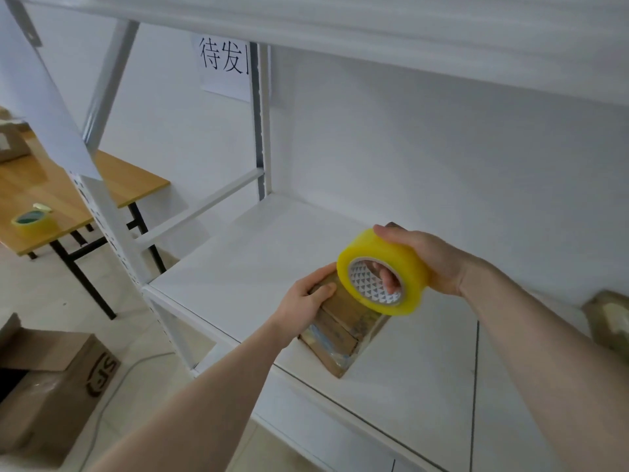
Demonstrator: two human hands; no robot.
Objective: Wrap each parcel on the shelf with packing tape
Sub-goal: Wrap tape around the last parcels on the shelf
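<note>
Left hand (303, 301) grips parcel (340, 330) at shelf (238, 267) front edge; right hand (425, 260) grasps tape roll (381, 270), fingers through core. Pin parcel firm, pull tape taut, overlap passes

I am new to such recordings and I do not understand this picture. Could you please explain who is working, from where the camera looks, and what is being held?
There is no machine here: a person works with bare hands, and the single camera sits on their head, looking forward and down. The left hand grips a brown parcel resting on the white shelf. The right hand holds a yellow roll of packing tape, fingers through its core. Another parcel lies at the right edge. A smaller tape roll lies on a wooden table to the left.
</note>
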